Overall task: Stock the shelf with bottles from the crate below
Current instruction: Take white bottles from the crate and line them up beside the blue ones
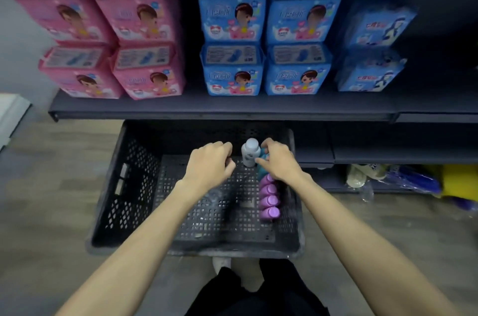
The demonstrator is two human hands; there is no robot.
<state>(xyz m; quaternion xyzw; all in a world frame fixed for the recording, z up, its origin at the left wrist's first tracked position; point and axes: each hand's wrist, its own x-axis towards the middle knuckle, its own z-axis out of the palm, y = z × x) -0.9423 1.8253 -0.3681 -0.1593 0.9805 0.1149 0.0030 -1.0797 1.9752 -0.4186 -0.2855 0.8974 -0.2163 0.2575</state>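
— Four purple bottles (269,196) are lying in a row along the right wall of the black crate (134,186), and one white bottle (250,152) is standing upright at the far end. I am reaching in with both hands, so I judge this to be the picking step.

— What are your hands doing?

— My right hand (278,160) is curling its fingers round something teal (261,158) just beside the white bottle; I am guessing it is another bottle, but most of it is hidden. My left hand (210,164) is hovering on the other side of the white bottle with fingers bent; whether it is gripping anything, I cannot tell.

— And next?

— Lifting out whatever I am holding, then carrying it up to the shelf (222,108).

— Any room up there?

— Pink packs (144,23) and blue packs (232,23) are filling the left and middle. Open board is showing at the far right, past the last blue stack.

— Anything to mind?

— The shelf's front edge is hanging over the crate's far end, right above my hands. So I am thinking of drawing back toward myself before rising, and clearing the crate's tall back wall.
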